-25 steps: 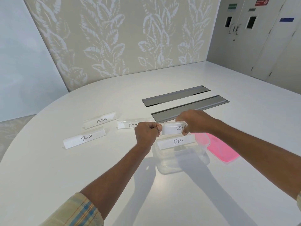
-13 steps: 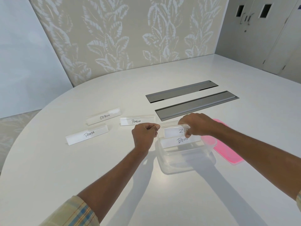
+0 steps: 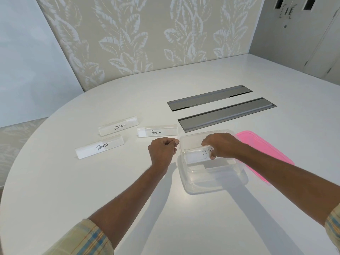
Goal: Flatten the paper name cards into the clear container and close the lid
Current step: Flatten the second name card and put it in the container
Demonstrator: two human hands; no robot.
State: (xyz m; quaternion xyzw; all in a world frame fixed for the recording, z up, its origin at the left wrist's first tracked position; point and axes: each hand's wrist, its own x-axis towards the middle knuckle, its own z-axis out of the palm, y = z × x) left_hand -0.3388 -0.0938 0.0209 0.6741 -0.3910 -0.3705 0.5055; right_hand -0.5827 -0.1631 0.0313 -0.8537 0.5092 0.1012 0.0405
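Lowered now into the clear plastic rectangular container (image 3: 211, 183), the flat white paper "ZEB" card (image 3: 199, 155) stays pinched by the right hand (image 3: 219, 145). Left hand (image 3: 162, 150) has let go, curled closed on nothing above the glossy white counter (image 3: 73, 181).

A big white round table (image 3: 92, 190) fills the room, with two grey metal hatches (image 3: 227, 114) set in its top. Behind it stands a beige wall with pale leaf pattern (image 3: 147, 37), and grey doors (image 3: 298, 24) at right.
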